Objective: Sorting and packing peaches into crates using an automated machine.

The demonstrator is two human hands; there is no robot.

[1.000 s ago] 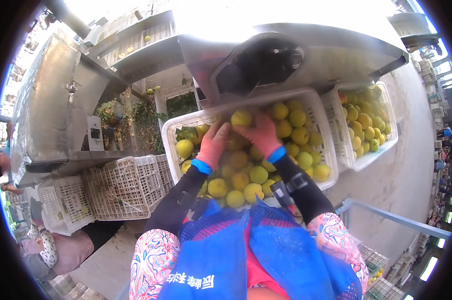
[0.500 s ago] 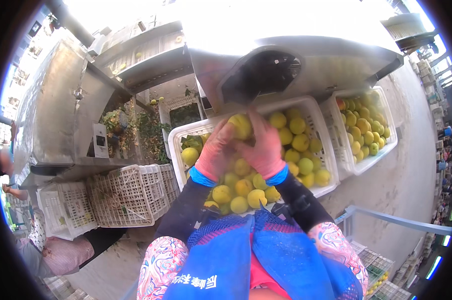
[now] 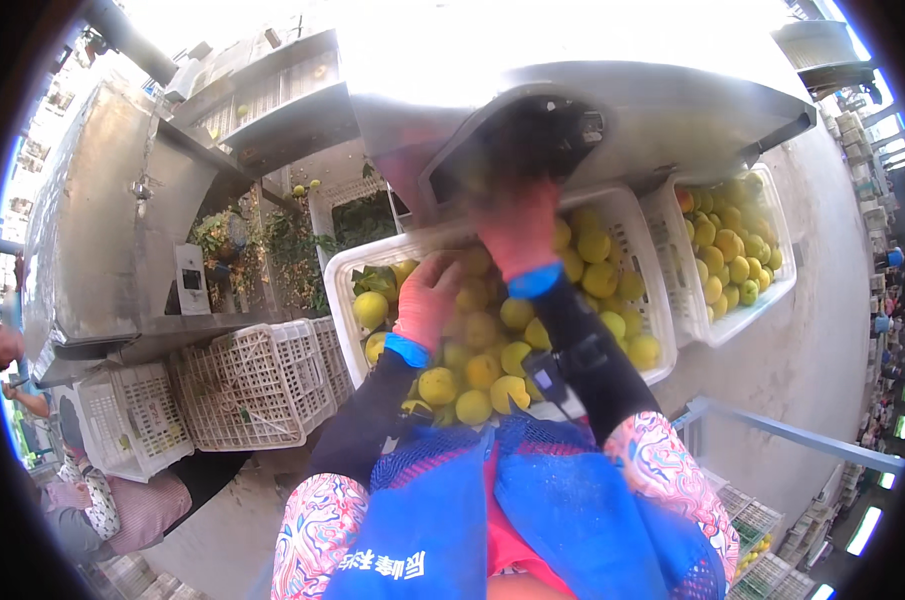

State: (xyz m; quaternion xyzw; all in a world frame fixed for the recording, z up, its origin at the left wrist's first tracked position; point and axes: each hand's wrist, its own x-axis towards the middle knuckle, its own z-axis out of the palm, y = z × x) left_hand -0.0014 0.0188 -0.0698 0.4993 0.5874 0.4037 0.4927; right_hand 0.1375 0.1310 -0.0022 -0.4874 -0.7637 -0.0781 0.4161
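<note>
Beneath my hands stands a white plastic crate (image 3: 662,365) full of round yellow-green fruit (image 3: 482,372). My left hand (image 3: 430,300), in a pinkish glove with a blue cuff, hovers over the crate's left half. Its fingers are loosely bent and apart, and no fruit shows in them. My right hand (image 3: 520,225), gloved the same way, reaches up to the dark opening (image 3: 517,140) in a metal machine (image 3: 692,110). Its fingers are blurred and lost in the dark, so whatever they hold is hidden.
A second white crate of fruit (image 3: 732,250) stands to the right. White crates (image 3: 257,385) stand at the left, near another person's sleeve (image 3: 102,505). A crate of leaves (image 3: 362,220) lies behind, and a blue metal rail (image 3: 792,430) runs at the right.
My hands have parted. The right has moved up to the machine's opening, and the left has dropped slightly. The yellow fruit seen between them is out of sight.
</note>
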